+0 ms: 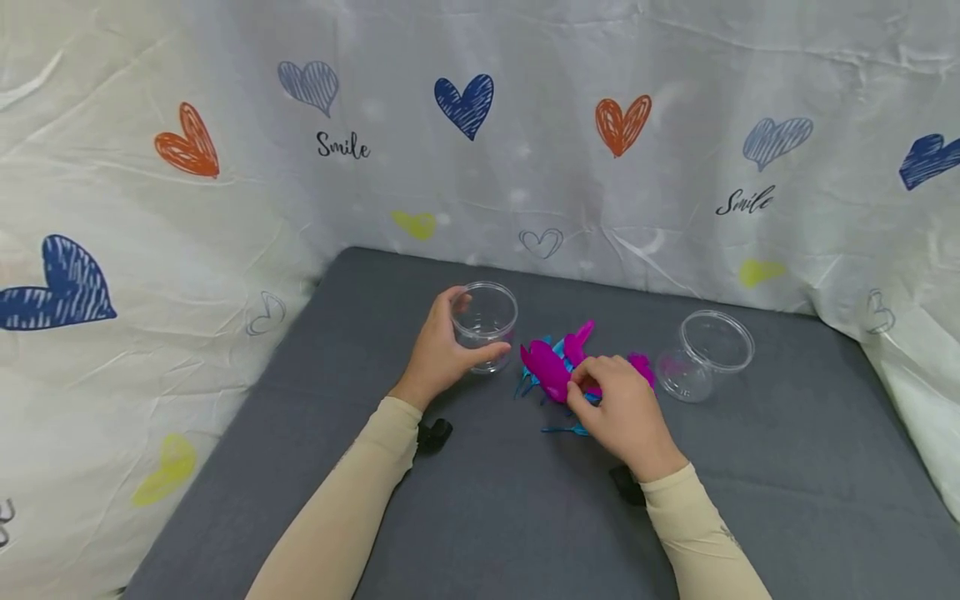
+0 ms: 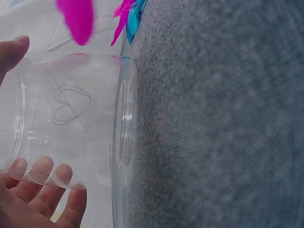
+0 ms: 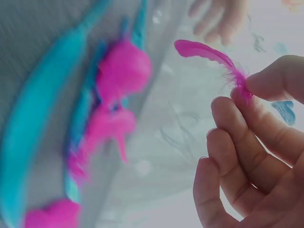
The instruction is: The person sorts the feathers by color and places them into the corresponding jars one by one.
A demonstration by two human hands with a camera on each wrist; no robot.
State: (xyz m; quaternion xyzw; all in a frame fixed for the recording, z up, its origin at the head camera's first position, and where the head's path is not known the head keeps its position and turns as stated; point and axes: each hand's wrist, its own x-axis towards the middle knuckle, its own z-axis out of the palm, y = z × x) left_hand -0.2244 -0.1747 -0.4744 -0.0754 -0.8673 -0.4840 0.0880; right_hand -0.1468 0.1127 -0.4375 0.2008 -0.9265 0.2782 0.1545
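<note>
My left hand [image 1: 442,354] grips a clear plastic cup [image 1: 489,329] around its side, thumb on the near side and fingers on the far side. The cup looks upright and at the table surface. Between thumb and forefinger, my right hand [image 1: 618,408] pinches a small magenta feather [image 3: 206,51] by its fluffy base, its tip pointing away from the fingers. Below and around that hand lies a loose pile of magenta feathers [image 3: 124,69] and blue feathers [image 3: 40,114]. The hand hides part of this pile in the head view.
A second clear cup [image 1: 716,367] stands right of the pile, with a pink tint showing through its lower wall. One blue feather [image 1: 562,430] lies nearer the front. The grey table [image 1: 487,517] meets a white curtain [image 1: 525,183] printed with hearts at back and sides.
</note>
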